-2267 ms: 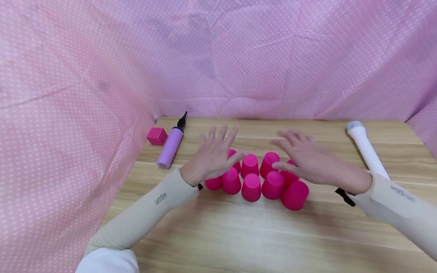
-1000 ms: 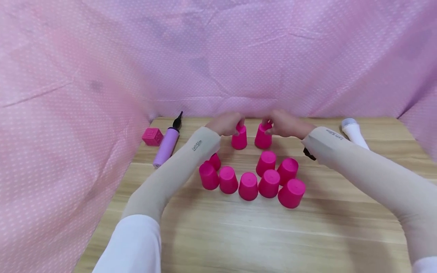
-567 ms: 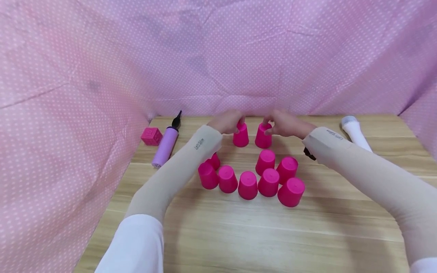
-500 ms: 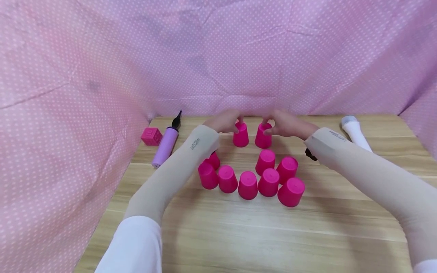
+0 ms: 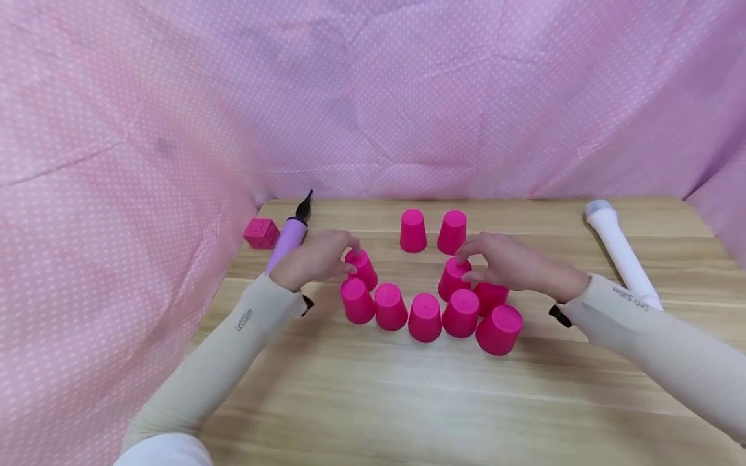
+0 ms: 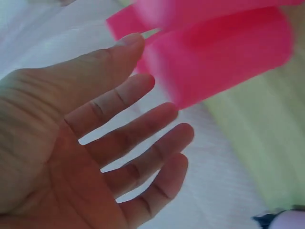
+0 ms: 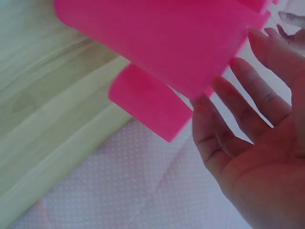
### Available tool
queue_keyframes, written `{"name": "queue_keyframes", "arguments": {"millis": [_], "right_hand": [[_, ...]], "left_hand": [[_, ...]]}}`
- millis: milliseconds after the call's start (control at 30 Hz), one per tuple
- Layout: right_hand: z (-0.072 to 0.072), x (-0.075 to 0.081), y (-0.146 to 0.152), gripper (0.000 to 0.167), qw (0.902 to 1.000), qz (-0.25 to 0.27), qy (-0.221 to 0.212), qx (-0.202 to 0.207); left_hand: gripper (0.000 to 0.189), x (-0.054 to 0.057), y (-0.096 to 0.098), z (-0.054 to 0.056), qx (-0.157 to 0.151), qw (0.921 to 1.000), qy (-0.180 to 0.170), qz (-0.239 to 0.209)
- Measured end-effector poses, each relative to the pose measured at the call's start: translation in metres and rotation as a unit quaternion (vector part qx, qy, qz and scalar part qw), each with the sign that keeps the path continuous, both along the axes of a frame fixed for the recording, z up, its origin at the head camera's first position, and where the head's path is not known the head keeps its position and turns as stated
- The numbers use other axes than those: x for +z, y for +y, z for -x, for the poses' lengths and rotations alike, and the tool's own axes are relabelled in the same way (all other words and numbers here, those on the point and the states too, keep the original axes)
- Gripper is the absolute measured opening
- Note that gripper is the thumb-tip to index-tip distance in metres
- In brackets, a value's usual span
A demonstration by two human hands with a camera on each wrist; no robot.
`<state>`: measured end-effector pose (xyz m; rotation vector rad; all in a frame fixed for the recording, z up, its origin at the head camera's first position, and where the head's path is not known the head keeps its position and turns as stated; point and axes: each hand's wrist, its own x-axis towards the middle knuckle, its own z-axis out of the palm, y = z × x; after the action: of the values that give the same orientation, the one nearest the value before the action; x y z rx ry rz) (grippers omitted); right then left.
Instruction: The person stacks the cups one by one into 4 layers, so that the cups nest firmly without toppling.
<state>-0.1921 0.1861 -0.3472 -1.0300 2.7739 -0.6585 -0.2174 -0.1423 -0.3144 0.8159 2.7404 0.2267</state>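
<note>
Several pink cups stand upside down on the wooden table in the head view. My left hand (image 5: 317, 259) is at the top of the left cup of the middle row (image 5: 362, 270), its fingers loosely bent; in the left wrist view the thumb and fingertips lie at the cup's edge without a visible grip. The right hand (image 5: 507, 262) reaches over another middle-row cup (image 5: 456, 281), fingers spread at its top; contact is unclear. Behind stand two cups, a left one (image 5: 413, 232) and a right one (image 5: 452, 233). In front runs a row that includes a centre cup (image 5: 425, 318).
A purple hand pump (image 5: 289, 239) with a black nozzle lies at the left, partly behind my left hand. Beside it sits a pink cube (image 5: 261, 233). At the right lies a white microphone-like object (image 5: 623, 252). Pink dotted cloth (image 5: 373, 97) hangs behind the table (image 5: 361, 401).
Both hands moved two cups from the middle row to the back, side by side, and let go of them. Since then the hands have come back toward the middle row and spread apart.
</note>
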Motion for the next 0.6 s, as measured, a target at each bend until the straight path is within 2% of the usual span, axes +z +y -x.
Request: {"name": "queue_keyframes", "arguments": {"millis": [133, 233, 367, 600], "right_hand": [[-0.001, -0.003, -0.002, 0.028, 0.9998, 0.008, 0.0, -0.016], [-0.004, -0.004, -0.004, 0.029, 0.9994, 0.016, -0.004, -0.03], [-0.007, -0.006, -0.005, 0.027, 0.9988, 0.027, 0.003, -0.042], [-0.006, -0.009, -0.004, 0.023, 0.9977, 0.048, 0.012, -0.045]], "left_hand": [[0.021, -0.016, -0.008, -0.005, 0.01, 0.999, 0.03, -0.033], [0.018, -0.023, -0.01, -0.008, 0.018, 0.9973, 0.05, -0.05], [0.017, -0.026, -0.01, -0.011, 0.028, 0.9956, 0.066, -0.059], [0.014, -0.027, -0.011, -0.013, 0.023, 0.993, 0.082, -0.082]]}}
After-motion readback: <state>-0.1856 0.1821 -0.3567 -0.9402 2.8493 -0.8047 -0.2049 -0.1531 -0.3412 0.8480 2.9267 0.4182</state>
